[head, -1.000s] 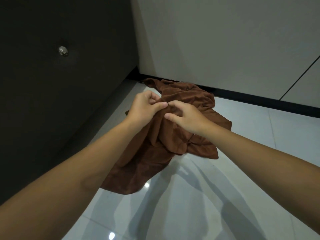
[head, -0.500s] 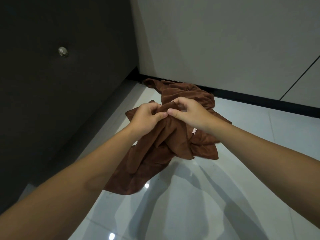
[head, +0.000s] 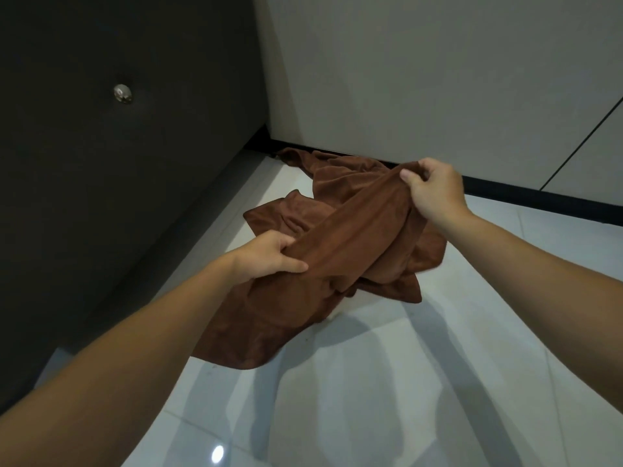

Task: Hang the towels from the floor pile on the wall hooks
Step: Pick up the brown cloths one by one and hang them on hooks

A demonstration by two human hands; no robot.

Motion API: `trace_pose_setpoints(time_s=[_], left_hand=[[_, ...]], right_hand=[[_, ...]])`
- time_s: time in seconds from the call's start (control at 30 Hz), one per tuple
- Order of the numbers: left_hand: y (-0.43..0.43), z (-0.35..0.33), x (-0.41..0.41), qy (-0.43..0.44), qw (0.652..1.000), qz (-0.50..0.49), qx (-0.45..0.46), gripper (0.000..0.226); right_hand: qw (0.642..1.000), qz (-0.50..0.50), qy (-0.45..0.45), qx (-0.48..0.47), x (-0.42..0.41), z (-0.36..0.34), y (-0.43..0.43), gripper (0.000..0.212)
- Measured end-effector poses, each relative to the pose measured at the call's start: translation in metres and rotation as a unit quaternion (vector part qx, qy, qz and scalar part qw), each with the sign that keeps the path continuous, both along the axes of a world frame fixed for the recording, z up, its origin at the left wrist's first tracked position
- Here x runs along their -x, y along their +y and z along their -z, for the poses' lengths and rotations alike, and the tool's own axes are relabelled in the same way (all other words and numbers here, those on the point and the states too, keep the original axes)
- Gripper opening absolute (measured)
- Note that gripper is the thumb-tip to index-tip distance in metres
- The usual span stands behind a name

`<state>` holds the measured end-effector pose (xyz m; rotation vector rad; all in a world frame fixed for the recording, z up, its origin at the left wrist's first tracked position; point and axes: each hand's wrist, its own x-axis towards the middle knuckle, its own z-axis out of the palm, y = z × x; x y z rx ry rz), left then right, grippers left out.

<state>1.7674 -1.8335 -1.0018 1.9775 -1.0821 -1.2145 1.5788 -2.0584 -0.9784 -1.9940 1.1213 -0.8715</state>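
Observation:
A brown towel (head: 354,227) stretches between my two hands above the floor. My left hand (head: 269,259) grips its lower left end, thumb on top of the cloth. Up and to the right, my right hand (head: 435,190) pinches the other end. The rest of the towel sags down to the tiles. More brown towel cloth (head: 337,170) lies in a pile on the floor behind it, against the baseboard. One round metal wall hook (head: 122,93) sticks out of the dark wall at the upper left.
The dark wall (head: 101,197) runs along the left. A light grey wall (head: 421,69) with a black baseboard (head: 522,193) closes the far side. Glossy white floor tiles (head: 371,382) spread below my arms.
My hands were close together on the towel. Now they have drawn apart, the right up and to the right, the left down and to the left, spreading the towel between them.

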Motion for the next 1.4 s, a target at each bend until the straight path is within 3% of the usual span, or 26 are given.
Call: trace_pose_setpoints(time_s=[0.13, 0.23, 0.4, 0.53, 0.67, 0.77, 0.87, 1.03, 1.4], left_hand=[[0.013, -0.004, -0.027, -0.090, 0.995, -0.045, -0.012, 0.014], [0.018, -0.018, -0.044, -0.119, 0.981, -0.134, 0.071, 0.013], [0.016, -0.063, -0.048, -0.109, 0.908, -0.301, 0.271, 0.014], [0.018, -0.096, -0.050, -0.136, 0.870, -0.342, 0.328, 0.014], [0.032, -0.103, -0.065, -0.219, 0.867, -0.323, 0.311, 0.016], [0.040, -0.094, -0.074, -0.267, 0.870, -0.315, 0.269, 0.015], [0.040, -0.073, -0.077, -0.252, 0.879, -0.331, 0.231, 0.011], [0.033, -0.048, -0.089, -0.245, 0.884, -0.364, 0.162, 0.009], [0.011, -0.036, -0.081, -0.240, 0.875, -0.386, 0.166, 0.007]], right_hand=[[0.999, 0.050, -0.008, 0.007, 0.012, -0.002, -0.012, 0.019], [0.996, 0.073, -0.045, -0.003, 0.017, -0.010, -0.016, 0.017], [0.988, 0.077, -0.133, -0.029, 0.015, -0.030, -0.016, 0.011], [0.985, 0.058, -0.160, -0.020, 0.011, -0.041, -0.007, 0.019], [0.986, 0.055, -0.159, 0.002, 0.006, -0.047, -0.003, 0.015], [0.993, 0.038, -0.109, 0.015, 0.005, -0.041, -0.003, 0.012], [1.000, 0.003, -0.027, 0.016, 0.003, -0.026, -0.001, 0.010], [0.998, -0.013, 0.036, 0.052, -0.001, -0.007, 0.000, 0.012], [0.999, 0.028, 0.016, -0.015, -0.005, 0.023, -0.005, 0.018]])
